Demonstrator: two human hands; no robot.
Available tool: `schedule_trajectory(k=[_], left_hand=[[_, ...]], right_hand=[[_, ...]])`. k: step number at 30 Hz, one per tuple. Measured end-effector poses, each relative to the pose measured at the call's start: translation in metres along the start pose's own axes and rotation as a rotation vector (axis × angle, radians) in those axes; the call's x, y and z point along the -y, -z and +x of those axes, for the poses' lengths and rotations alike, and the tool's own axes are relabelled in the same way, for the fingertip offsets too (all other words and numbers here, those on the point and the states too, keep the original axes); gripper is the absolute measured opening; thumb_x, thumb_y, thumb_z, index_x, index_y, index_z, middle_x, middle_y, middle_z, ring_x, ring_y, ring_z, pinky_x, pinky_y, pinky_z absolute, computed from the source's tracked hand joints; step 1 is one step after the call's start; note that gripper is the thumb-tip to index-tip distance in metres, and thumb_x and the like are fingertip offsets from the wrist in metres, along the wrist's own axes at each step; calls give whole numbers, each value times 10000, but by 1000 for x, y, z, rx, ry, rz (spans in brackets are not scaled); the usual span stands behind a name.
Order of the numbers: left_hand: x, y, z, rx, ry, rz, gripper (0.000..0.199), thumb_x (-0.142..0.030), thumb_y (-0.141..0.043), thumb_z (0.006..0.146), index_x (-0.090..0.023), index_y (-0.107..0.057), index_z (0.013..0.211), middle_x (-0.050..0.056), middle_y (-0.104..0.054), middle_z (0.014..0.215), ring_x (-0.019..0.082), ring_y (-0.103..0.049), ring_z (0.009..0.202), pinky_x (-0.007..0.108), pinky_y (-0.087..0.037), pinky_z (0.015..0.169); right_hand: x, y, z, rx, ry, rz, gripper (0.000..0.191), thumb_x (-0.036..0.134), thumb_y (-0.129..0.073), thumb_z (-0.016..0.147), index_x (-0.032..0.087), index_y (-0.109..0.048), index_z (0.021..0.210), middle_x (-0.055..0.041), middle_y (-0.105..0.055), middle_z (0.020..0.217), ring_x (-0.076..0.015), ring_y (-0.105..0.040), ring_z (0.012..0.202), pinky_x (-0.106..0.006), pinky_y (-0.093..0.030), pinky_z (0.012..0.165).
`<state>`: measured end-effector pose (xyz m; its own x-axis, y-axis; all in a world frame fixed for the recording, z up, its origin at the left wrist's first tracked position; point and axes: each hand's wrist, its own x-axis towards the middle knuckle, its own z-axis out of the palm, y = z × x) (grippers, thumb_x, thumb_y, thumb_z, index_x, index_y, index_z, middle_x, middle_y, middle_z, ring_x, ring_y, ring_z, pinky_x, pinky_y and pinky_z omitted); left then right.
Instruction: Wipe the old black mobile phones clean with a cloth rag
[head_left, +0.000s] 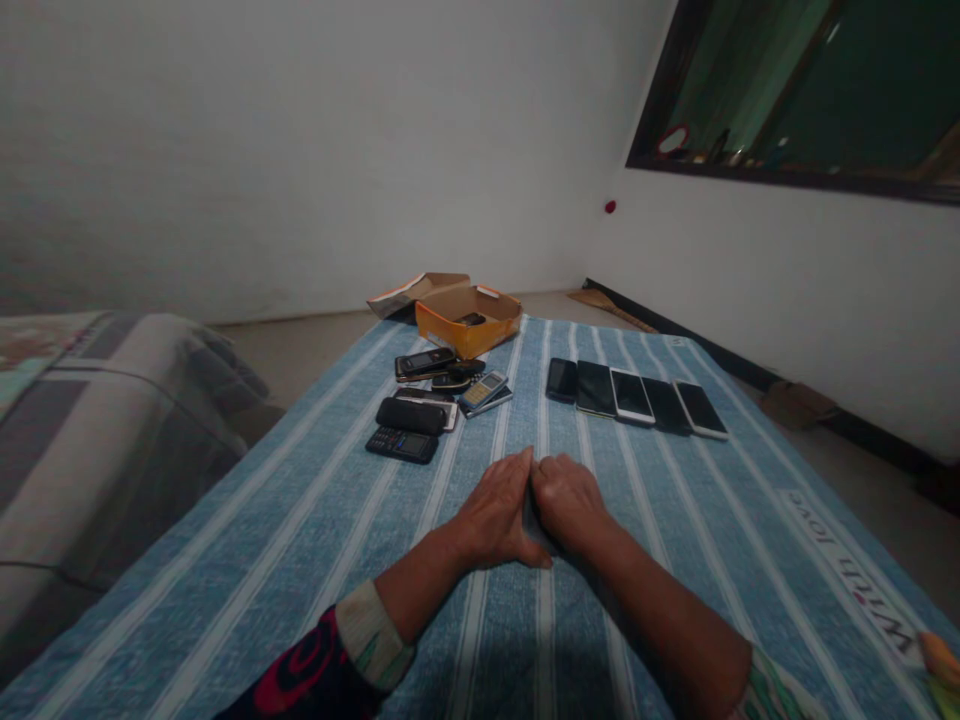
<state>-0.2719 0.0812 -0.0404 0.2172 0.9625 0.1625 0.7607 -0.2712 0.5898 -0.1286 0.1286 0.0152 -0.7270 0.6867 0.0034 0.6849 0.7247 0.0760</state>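
single head-worn camera, looking forward and down from above the person, facing along a blue striped cloth (pixel 300 560) toward the far wall (pixel 300 150). left hand (pixel 495 510) and right hand (pixel 574 505) are close in, low centre of frame, forearms entering from bottom edge. row of phones (pixel 634 400) sits farther off, window (pixel 795 100) high right.

Five slim glass-fronted smartphones (pixel 631 396) in line, one orange cardboard box (pixel 469 320), two bare hands (pixel 499 515), plus a heap of small keypad phones (pixel 402 444) too overlapped to count!
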Motion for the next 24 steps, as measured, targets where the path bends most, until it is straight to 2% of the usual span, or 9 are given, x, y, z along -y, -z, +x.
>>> schedule_trajectory(k=[3, 8, 11, 14, 16, 18, 21, 23, 24], left_hand=[[1, -1, 0, -1, 2, -8, 1385, -536, -867, 442, -151, -66, 1505, 250, -290, 1527, 435, -268, 1417, 606, -240, 1146], [1, -2, 1, -32, -37, 1, 1395, -501, -884, 421, -165, -73, 1506, 245, -335, 1504, 447, -295, 1400, 625, -268, 1123], [1, -1, 1, -43, -58, 16, 1374, -495, -883, 432, -161, -94, 1506, 250, -360, 1489, 460, -308, 1389, 642, -284, 1108], [2, -1, 1, -48, -59, 21, 1384, -507, -887, 422, -155, -104, 1507, 256, -344, 1497, 465, -313, 1386, 645, -283, 1110], [3, -2, 0, -51, -51, 22, 1401, -524, -885, 414, -162, -92, 1511, 253, -330, 1506, 469, -312, 1385, 645, -284, 1111], [4, -4, 0, -56, -48, 22, 1415, -528, -886, 406, -165, -83, 1513, 250, -325, 1509, 470, -316, 1382, 641, -292, 1109], [4, -4, 0, -63, -63, 17, 1426, -508, -896, 399, -165, -78, 1515, 245, -338, 1499, 465, -326, 1378, 634, -297, 1110], [4, -4, 0, -58, -73, 25, 1438, -497, -903, 400, -169, -58, 1516, 247, -349, 1487, 464, -328, 1376, 643, -299, 1103], [4, -4, 0, -58, -82, 31, 1441, -490, -906, 407, -170, -43, 1516, 251, -352, 1480, 466, -329, 1373, 650, -302, 1096]], right_hand=[[-1, -2, 1, 23, -18, 0, 260, 141, -405, 952, 132, -641, 1060, -121, -673, 962, -239, -609, 917, -317, -431, 747], [-14, -14, -21, 53, -142, 15, 240, 122, -434, 925, 153, -656, 1012, -113, -669, 951, -240, -610, 901, -312, -417, 710], [-17, -13, -22, 7, -170, 11, 216, 135, -457, 921, 174, -661, 979, -101, -659, 936, -234, -598, 912, -301, -403, 705], [-11, -7, -9, -76, -95, 14, 274, 155, -425, 948, 172, -611, 1150, -106, -653, 986, -236, -578, 942, -316, -404, 745], [-6, -4, -1, -42, -4, 21, 276, 160, -400, 964, 165, -621, 1129, -103, -658, 972, -235, -578, 931, -321, -404, 756], [-4, -3, 1, -5, 16, 24, 273, 153, -392, 964, 154, -634, 1093, -107, -662, 972, -237, -581, 922, -325, -406, 756], [-13, -9, -9, 21, -80, 19, 269, 130, -399, 951, 143, -643, 1064, -118, -667, 983, -241, -588, 916, -323, -409, 752], [-21, -16, -19, 29, -142, 17, 255, 104, -421, 927, 149, -667, 975, -117, -669, 938, -232, -590, 900, -307, -406, 749], [-25, -19, -22, -2, -170, 32, 260, 95, -428, 914, 151, -668, 995, -117, -667, 937, -227, -589, 903, -300, -406, 750]])
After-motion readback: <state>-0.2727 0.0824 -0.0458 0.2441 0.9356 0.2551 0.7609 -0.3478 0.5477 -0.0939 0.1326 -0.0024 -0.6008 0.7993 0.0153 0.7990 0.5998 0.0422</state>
